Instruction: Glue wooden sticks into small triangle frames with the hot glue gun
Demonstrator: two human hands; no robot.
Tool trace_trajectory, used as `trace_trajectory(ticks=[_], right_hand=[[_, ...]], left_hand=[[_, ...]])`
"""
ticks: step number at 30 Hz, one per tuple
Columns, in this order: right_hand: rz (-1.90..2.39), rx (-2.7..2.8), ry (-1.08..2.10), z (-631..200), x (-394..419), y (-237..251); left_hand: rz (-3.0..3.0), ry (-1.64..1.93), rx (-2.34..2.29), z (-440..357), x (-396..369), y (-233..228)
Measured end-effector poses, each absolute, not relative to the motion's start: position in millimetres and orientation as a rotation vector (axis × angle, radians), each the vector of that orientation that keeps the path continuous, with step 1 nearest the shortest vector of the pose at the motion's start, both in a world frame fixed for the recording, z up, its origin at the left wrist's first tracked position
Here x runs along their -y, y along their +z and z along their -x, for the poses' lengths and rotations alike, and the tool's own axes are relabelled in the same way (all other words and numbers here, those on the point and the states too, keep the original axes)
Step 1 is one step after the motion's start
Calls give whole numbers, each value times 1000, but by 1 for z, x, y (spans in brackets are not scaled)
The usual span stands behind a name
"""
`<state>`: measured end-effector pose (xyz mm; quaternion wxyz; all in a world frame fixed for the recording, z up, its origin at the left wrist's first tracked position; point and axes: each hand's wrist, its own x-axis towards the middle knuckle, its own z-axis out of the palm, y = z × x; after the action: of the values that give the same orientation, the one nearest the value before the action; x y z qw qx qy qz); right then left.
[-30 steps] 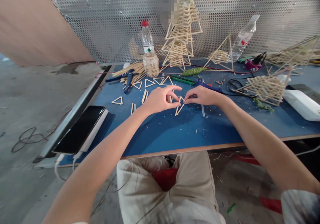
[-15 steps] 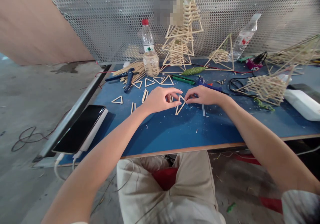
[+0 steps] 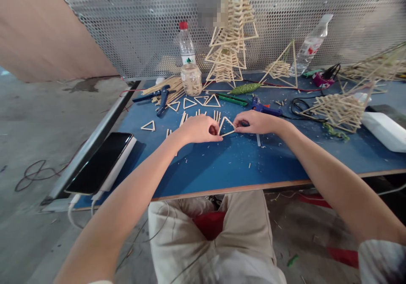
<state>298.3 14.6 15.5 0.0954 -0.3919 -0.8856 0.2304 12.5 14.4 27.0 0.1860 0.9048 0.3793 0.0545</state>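
Between my two hands is a small triangle of thin wooden sticks (image 3: pixel 229 133), held just above the blue table. My left hand (image 3: pixel 201 128) pinches its lower left corner. At its right corner, the fingertips of my right hand (image 3: pixel 250 122) are closed on the wood. Behind the left hand stand short loose sticks (image 3: pixel 217 116), partly hidden by the fingers. Several finished-looking stick triangles (image 3: pixel 189 103) lie further back, and a single triangle (image 3: pixel 148 126) lies to the left. A translucent glue stick (image 3: pixel 258 140) rests below my right hand.
A blue glue gun (image 3: pixel 266 107), green cutter (image 3: pixel 233 99) and blue-handled cutting tool (image 3: pixel 163 100) lie behind the hands. Beyond are a jar of sticks (image 3: pixel 191 80), a bottle (image 3: pixel 186 43) and a tall stick tower (image 3: pixel 226 60). A phone (image 3: pixel 100 163) lies at left.
The stick triangle has turned between my hands, so one side now runs along the bottom. My left hand has shifted slightly left and down, from the top area to the lower left corner.
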Motion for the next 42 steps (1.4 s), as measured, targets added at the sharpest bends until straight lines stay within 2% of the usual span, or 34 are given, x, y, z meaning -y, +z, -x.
trace_trajectory(ticks=[9,14,33,42], right_hand=[[1340,2547,534,-295,-10,18],[1337,2547,526,-294,-10,16],[1261,2521,774,-295,-9,22],[1273,2522,777,-293,-7,23]], left_hand=[[-2426,389,-1065,-7,-23,24],[-2417,339,-1024,-4,-22,28],[-2413,360,-1029,-3,-29,23],[-2329,326,-1051,-1,-31,22]])
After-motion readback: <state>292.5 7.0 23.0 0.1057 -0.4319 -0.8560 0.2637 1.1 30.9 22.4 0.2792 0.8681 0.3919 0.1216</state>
